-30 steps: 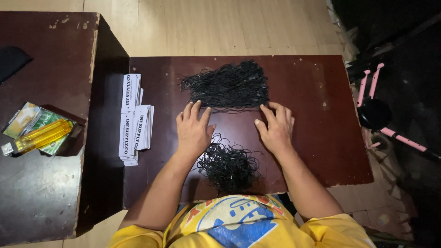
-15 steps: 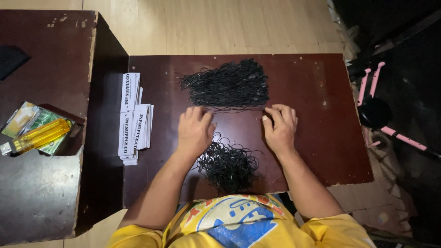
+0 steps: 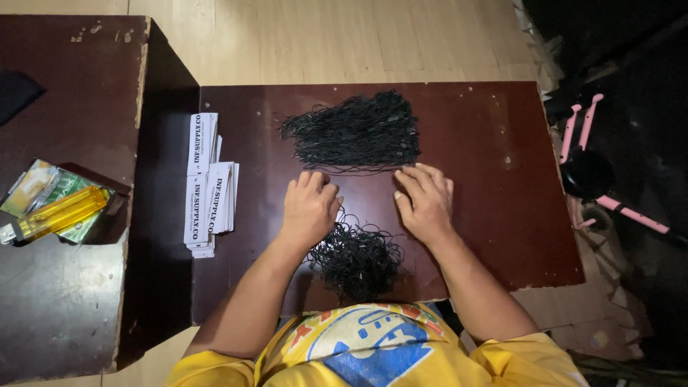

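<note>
My left hand (image 3: 309, 208) rests palm down on the dark brown table (image 3: 487, 179), fingers curled, just below a flat bundle of black strings (image 3: 355, 132). My right hand (image 3: 424, 201) lies beside it, fingertips touching the lower edge of that bundle. A loose tangled heap of black strings (image 3: 356, 258) sits between my wrists near the table's front edge. I cannot tell whether either hand pinches a thin string.
Stacks of white printed paper tags (image 3: 208, 186) lie at the table's left end. A second dark table (image 3: 64, 287) on the left carries a yellow lighter (image 3: 57, 215) on green packets. A pink and black object (image 3: 595, 172) lies on the floor at right.
Both hands have shifted slightly forward toward the flat bundle; my left fingers have curled in and my right hand moved a little to the right.
</note>
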